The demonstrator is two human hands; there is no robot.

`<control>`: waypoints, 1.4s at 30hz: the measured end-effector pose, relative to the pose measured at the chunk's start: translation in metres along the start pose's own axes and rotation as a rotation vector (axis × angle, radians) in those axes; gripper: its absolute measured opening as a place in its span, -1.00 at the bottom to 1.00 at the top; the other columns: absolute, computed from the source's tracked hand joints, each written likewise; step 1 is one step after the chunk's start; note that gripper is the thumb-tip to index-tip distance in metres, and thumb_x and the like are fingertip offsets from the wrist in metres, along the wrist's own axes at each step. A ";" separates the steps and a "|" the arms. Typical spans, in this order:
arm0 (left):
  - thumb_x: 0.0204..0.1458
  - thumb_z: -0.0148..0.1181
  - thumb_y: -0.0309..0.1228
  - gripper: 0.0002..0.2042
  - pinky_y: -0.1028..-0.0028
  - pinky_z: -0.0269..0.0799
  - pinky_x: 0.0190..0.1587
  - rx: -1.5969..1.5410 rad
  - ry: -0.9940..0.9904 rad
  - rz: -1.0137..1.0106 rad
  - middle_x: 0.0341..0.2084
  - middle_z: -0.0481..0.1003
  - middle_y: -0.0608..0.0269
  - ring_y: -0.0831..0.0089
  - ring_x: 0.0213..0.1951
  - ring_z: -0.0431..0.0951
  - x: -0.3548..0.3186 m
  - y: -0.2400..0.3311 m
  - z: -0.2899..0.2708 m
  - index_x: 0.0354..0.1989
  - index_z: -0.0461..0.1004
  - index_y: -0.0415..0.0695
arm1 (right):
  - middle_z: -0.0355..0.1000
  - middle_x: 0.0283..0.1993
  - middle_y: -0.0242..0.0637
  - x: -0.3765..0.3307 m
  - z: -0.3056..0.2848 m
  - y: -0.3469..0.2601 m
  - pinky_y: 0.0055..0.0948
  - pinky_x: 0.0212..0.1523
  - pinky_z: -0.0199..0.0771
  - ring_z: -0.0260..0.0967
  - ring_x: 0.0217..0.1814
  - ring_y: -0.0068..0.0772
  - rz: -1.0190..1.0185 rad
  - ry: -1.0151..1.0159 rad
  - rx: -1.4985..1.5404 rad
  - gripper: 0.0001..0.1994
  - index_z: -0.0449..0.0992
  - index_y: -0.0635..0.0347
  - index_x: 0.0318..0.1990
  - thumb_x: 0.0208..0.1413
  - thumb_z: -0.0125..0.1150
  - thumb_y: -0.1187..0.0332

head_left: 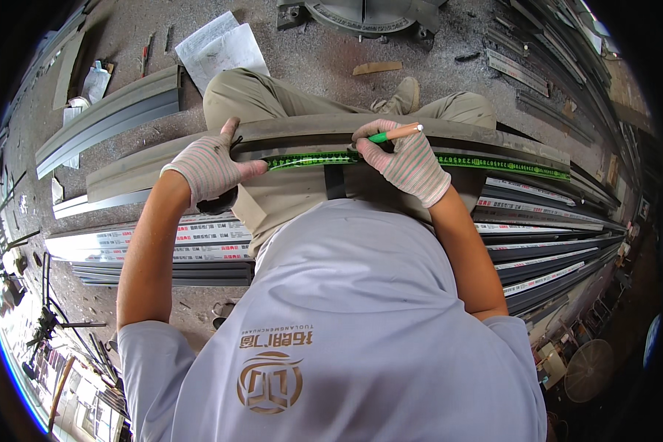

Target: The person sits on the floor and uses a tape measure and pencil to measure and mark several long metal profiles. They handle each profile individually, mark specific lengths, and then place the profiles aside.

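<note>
A long grey metal profile (295, 129) lies across my lap, over the crossed legs. Along its near edge runs a green tape measure (523, 167), its blade drawn out to the right. My left hand (202, 166), in a striped knit glove, grips the tape measure at the blade's left end, with the thumb by the blade and a finger over the profile. A dark rounded part, likely the case, shows partly below that palm. My right hand (411, 163), gloved alike, is closed on a green and orange pen (398, 133) above the blade. The pen's tip is hidden by the fingers.
Several film-covered profiles (214, 243) lie to the left and right of me. More grey profiles (118, 118) rest on the floor at far left. Ahead are paper sheets (225, 51), a saw base (368, 18) and a brown scrap (377, 68). A round fan-like thing (588, 370) stands at lower right.
</note>
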State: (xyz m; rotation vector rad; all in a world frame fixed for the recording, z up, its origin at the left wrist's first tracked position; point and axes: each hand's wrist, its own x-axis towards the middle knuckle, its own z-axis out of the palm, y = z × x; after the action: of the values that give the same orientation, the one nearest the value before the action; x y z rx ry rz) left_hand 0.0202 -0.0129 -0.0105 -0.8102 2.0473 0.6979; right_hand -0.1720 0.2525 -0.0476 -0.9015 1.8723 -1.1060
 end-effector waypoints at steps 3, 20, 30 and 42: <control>-0.01 0.42 0.16 0.15 0.31 0.47 0.19 0.009 0.011 0.010 0.02 0.57 -0.41 -0.08 0.12 0.62 0.000 -0.002 0.001 0.62 -0.08 -0.18 | 0.61 -0.41 -0.22 -0.001 -0.003 -0.001 -0.41 -0.31 0.51 0.50 -0.39 -0.45 -0.045 -0.022 -0.036 -0.87 0.69 0.22 -0.21 0.21 0.39 0.35; -0.04 0.35 0.25 0.19 0.25 0.44 0.25 0.017 0.000 0.033 0.09 0.54 -0.41 -0.11 0.18 0.58 0.001 -0.003 0.002 0.60 -0.10 -0.28 | 0.60 -0.44 -0.21 0.000 -0.002 0.000 -0.43 -0.31 0.51 0.50 -0.41 -0.46 -0.002 -0.017 -0.033 -0.85 0.68 0.22 -0.16 0.21 0.38 0.34; -0.03 0.33 0.25 0.18 0.23 0.44 0.25 0.023 -0.004 0.040 0.08 0.55 -0.42 -0.12 0.18 0.58 0.000 -0.002 0.000 0.60 -0.09 -0.30 | 0.59 -0.44 -0.23 0.000 0.003 0.005 -0.45 -0.34 0.48 0.45 -0.44 -0.48 -0.031 0.036 -0.018 -0.85 0.68 0.20 -0.18 0.20 0.40 0.34; -0.03 0.36 0.23 0.19 0.24 0.45 0.24 0.031 0.034 0.059 0.06 0.56 -0.42 -0.11 0.17 0.59 0.000 -0.004 0.003 0.60 -0.10 -0.31 | 0.59 -0.44 -0.21 0.000 -0.001 0.002 -0.44 -0.37 0.45 0.40 -0.48 -0.44 -0.088 0.002 -0.076 -0.86 0.69 0.20 -0.19 0.20 0.40 0.35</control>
State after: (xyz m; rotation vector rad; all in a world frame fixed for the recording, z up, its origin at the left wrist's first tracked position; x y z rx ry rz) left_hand 0.0247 -0.0131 -0.0133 -0.7515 2.1147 0.6869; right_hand -0.1729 0.2531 -0.0489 -1.0351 1.9026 -1.0942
